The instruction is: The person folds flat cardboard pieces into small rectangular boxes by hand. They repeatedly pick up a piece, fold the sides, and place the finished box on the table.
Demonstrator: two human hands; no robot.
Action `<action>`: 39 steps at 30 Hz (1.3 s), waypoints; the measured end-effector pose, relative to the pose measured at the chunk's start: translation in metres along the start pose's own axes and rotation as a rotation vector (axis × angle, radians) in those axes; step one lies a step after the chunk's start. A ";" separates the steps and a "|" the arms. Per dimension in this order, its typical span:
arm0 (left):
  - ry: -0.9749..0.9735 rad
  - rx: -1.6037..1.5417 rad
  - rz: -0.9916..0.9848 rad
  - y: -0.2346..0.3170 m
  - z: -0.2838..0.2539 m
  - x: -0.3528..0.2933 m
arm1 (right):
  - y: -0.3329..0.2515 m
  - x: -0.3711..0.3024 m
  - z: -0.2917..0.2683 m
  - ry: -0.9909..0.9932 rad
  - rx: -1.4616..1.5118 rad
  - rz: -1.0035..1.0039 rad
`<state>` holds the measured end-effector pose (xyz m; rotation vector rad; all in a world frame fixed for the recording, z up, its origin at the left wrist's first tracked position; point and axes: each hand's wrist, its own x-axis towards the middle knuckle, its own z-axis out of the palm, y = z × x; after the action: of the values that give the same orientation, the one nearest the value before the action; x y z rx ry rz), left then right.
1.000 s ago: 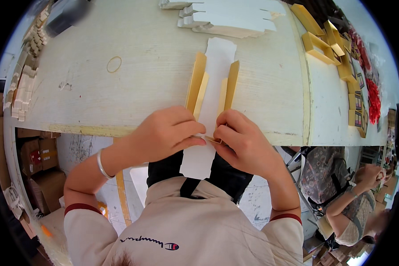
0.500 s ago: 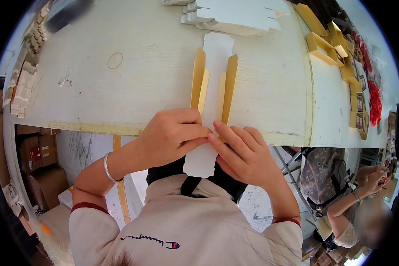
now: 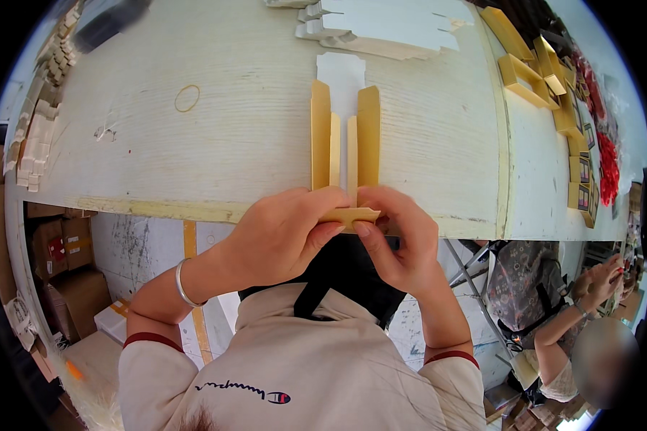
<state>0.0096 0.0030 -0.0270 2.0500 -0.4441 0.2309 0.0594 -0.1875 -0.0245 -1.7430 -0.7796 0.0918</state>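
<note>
A partly folded cardboard box (image 3: 369, 136), gold outside and white inside, lies lengthwise at the table's front edge. Its two long gold sides stand up, and a white flap (image 3: 341, 72) stretches flat from the far end. At the near end, a gold end flap (image 3: 349, 215) is folded upward. My left hand (image 3: 277, 230) is closed on that end from the left, with thumb below and fingers behind the flap. From the right, my right hand (image 3: 404, 233) pinches the same flap, thumb against its near side. Some fingertips are hidden behind the cardboard.
Flat white box blanks (image 3: 381, 29) are stacked at the far side of the table (image 3: 216, 158). A rubber band (image 3: 187, 98) lies to the left. Gold boxes (image 3: 525, 80) stand at the right, and more white blanks (image 3: 39, 144) line the left edge. Another person's hand (image 3: 598, 281) is at lower right.
The near end, flat and hanging towards me before, is now folded up. Both hands have shifted their grip onto it, and the box's sides stand closer together.
</note>
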 end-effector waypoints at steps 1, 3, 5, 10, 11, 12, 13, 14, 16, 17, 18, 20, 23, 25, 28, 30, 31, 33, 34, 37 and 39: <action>0.041 0.000 -0.003 0.001 0.002 0.000 | 0.001 -0.002 0.004 0.055 0.035 0.013; 0.019 -0.167 -0.127 0.002 0.000 -0.002 | 0.007 -0.004 0.008 0.101 0.026 -0.063; 0.038 -0.149 -0.096 0.001 -0.001 -0.002 | 0.015 -0.004 0.008 0.089 -0.065 -0.206; 0.135 0.157 0.202 -0.004 0.001 -0.001 | 0.016 -0.004 0.010 0.101 -0.248 -0.347; 0.145 0.216 0.203 -0.001 0.001 -0.001 | 0.017 -0.005 0.011 0.104 -0.286 -0.358; 0.155 0.275 0.202 0.003 0.003 -0.003 | 0.017 -0.006 0.013 0.126 -0.311 -0.381; 0.166 0.333 0.202 0.005 0.004 -0.003 | 0.017 -0.006 0.015 0.148 -0.337 -0.405; 0.152 0.364 0.231 0.002 0.003 -0.005 | 0.017 -0.006 0.016 0.169 -0.362 -0.429; 0.123 0.424 0.287 -0.006 0.002 -0.012 | 0.015 -0.011 0.012 0.093 -0.484 -0.434; 0.111 0.467 0.281 -0.004 0.002 -0.011 | 0.014 -0.012 0.011 0.055 -0.547 -0.435; 0.099 0.510 0.276 0.000 0.002 -0.007 | 0.012 -0.010 0.011 0.043 -0.588 -0.439; 0.054 0.512 0.235 0.006 -0.001 -0.003 | 0.004 -0.001 0.011 0.018 -0.667 -0.449; -0.049 0.403 0.119 0.009 -0.006 0.002 | -0.004 0.004 0.006 -0.173 -0.727 -0.315; -0.122 0.355 0.029 0.012 -0.009 0.006 | -0.007 0.005 0.007 -0.209 -0.663 -0.227; -0.224 0.376 -0.016 0.015 -0.015 0.010 | -0.008 0.009 0.004 -0.269 -0.545 -0.161; -0.190 0.419 0.013 0.020 -0.017 0.012 | -0.011 0.012 -0.002 -0.305 -0.501 -0.156; -0.173 0.440 0.027 0.022 -0.018 0.012 | -0.012 0.013 -0.005 -0.321 -0.495 -0.163; -0.156 0.595 0.121 0.024 -0.020 0.009 | -0.013 0.013 -0.007 -0.351 -0.509 -0.159; -0.148 0.672 0.168 0.024 -0.020 0.008 | -0.013 0.014 -0.007 -0.362 -0.536 -0.155; -0.180 0.633 0.143 0.023 -0.017 0.010 | -0.012 0.013 -0.004 -0.338 -0.552 -0.145; -0.262 0.591 0.065 0.024 -0.018 0.015 | -0.012 0.011 -0.002 -0.322 -0.550 -0.142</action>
<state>0.0136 0.0045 0.0062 2.6633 -0.6630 0.1407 0.0638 -0.1819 -0.0099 -2.2131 -1.2493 0.0657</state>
